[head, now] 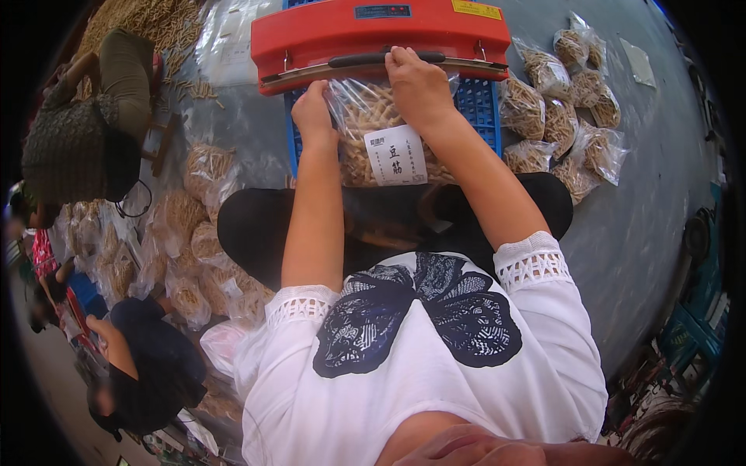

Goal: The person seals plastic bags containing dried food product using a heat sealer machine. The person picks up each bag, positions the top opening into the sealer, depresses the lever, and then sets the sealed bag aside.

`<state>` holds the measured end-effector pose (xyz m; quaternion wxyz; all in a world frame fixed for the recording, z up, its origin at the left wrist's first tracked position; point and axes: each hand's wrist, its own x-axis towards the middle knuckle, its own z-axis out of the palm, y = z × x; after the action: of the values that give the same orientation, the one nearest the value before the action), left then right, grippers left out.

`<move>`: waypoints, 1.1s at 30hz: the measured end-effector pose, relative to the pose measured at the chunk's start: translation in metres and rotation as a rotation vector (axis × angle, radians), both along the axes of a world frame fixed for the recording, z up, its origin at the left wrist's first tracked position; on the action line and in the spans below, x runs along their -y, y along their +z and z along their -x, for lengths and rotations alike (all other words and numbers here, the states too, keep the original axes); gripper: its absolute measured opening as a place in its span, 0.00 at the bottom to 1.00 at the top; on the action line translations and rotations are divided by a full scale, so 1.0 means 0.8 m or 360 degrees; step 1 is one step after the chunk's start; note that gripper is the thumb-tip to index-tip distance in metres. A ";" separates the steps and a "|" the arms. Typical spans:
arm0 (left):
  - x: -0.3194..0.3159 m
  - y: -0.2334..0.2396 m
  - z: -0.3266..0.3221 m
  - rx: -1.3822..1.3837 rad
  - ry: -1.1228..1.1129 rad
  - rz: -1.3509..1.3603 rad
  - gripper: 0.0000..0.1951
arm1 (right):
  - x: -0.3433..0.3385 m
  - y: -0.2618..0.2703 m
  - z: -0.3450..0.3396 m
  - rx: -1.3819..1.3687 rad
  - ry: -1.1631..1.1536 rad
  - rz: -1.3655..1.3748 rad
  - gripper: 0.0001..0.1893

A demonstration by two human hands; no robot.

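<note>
A red bag sealing machine [315, 35] lies across a blue plastic crate [481, 113] in front of me. My right hand [421, 90] has its fingers around the black handle [352, 60] of the sealer's metal bar. Below that bar is a clear plastic bag [362, 110] of tan dried sticks, with a white printed label [396, 156] on its front. My left hand [315, 116] pinches the bag's upper left corner near the sealer's front edge. The bag's mouth is hidden at the bar, and its right side is partly behind my right forearm.
Several filled bags [556, 119] lie on the grey floor to the right, near a flat white packet [637, 63]. More filled bags [189, 218] crowd the left. Loose sticks [145, 29] are heaped at upper left. Two people [76, 145] sit close by on the left.
</note>
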<state>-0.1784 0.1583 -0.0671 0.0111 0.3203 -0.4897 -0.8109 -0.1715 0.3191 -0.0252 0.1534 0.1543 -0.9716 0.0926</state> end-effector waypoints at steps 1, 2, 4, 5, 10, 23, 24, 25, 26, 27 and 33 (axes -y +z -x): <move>-0.001 0.002 0.001 0.0002 0.0016 0.0015 0.09 | -0.001 0.001 0.000 -0.0008 -0.0015 -0.0003 0.14; -0.002 -0.002 0.003 -0.0023 -0.0004 0.0018 0.09 | -0.001 0.001 0.000 0.0062 -0.0016 0.0039 0.11; 0.003 -0.012 0.003 -0.0015 -0.0075 0.0052 0.08 | -0.004 0.004 0.002 0.0115 -0.0009 0.0090 0.09; 0.005 -0.017 0.004 0.0005 -0.0142 0.0082 0.08 | -0.014 -0.002 0.005 -0.0079 0.0114 0.0229 0.12; -0.006 -0.001 -0.005 -0.0106 -0.0218 -0.0038 0.08 | -0.075 -0.018 -0.016 -0.0482 -0.0988 0.1735 0.09; -0.017 0.082 -0.091 -0.0662 -0.0531 0.0298 0.12 | -0.100 0.042 -0.087 0.0914 -0.0241 0.2983 0.09; -0.011 0.097 -0.096 -0.0611 -0.0421 0.0276 0.12 | -0.096 0.061 -0.100 0.0577 -0.0260 0.2774 0.09; 0.005 0.110 -0.096 -0.0610 -0.0337 0.0314 0.12 | -0.112 0.077 -0.118 0.0471 -0.0293 0.2875 0.09; 0.024 0.119 -0.096 -0.0652 -0.0264 0.0299 0.12 | -0.143 0.090 -0.134 0.0207 -0.0519 0.2983 0.10; 0.048 0.127 -0.100 -0.0681 -0.0179 0.0308 0.12 | -0.155 0.119 -0.146 -0.0063 -0.0725 0.2923 0.13; 0.312 0.130 -0.195 -0.0357 0.0515 0.1017 0.11 | -0.354 0.127 -0.251 -0.0996 -0.1432 0.1917 0.18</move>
<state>-0.0227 -0.0910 0.0366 0.2919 0.2831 -0.6568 -0.6350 0.0296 0.6024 0.0766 0.4971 -0.3411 -0.6362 0.4814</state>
